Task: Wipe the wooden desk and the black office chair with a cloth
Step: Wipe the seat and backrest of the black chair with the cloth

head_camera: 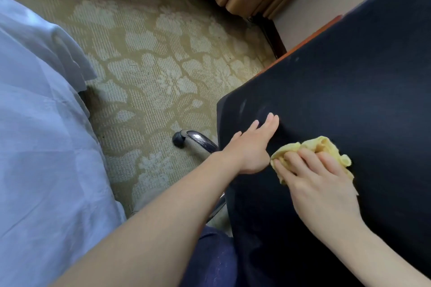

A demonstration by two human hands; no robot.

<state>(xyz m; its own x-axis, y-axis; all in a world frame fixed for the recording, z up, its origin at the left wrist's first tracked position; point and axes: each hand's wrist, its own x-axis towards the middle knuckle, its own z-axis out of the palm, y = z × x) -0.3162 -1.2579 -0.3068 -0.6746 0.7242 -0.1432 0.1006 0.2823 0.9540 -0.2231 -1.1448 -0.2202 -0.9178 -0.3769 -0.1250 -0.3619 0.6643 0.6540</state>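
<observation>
Black fabric chair (338, 91), right of scene: wiping under way. Yellow cloth (314, 147) bunched under right hand (319, 179), grip curled over it and pressing it to the upholstery. Left hand (251, 147) flat beside it, fingers straight, steadying the chair. Wooden counter edge (310, 37) shows at far right; whether wiped, cannot tell. Containers: none visible.

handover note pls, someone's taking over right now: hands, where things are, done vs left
Left hand: open, flat against the black office chair, steadying it.
Right hand: presses the bunched yellow cloth onto the same black surface, beside the left hand.
Desk: only an orange-brown wooden edge shows behind the chair; its top is out of view.
Done: chair wipe under way; faint marks remain near the left fingertips.
Left: finish the chair; desk status unknown.
</observation>
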